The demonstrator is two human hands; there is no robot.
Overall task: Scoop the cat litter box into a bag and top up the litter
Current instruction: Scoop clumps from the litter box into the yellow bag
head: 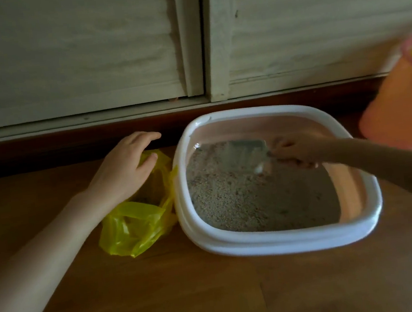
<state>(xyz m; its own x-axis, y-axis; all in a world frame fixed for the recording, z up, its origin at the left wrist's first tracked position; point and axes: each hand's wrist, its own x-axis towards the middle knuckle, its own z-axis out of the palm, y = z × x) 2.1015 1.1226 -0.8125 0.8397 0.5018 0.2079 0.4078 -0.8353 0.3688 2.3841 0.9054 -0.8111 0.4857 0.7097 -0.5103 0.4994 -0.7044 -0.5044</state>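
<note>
A white-rimmed litter box (285, 242) with pink inner walls sits on the wooden floor, holding grey litter (250, 202). My right hand (293, 153) grips the handle of a grey scoop (240, 149), whose blade lies in the litter at the box's far side. A yellow plastic bag (133, 227) lies crumpled on the floor against the box's left side. My left hand (127, 164) hovers over the bag's far end with fingers relaxed and spread, holding nothing.
An orange-pink bucket (398, 110) stands at the right, just behind the box. Pale cabinet doors (75, 55) and a dark baseboard run along the back. Wooden floor (189, 297) stretches in front.
</note>
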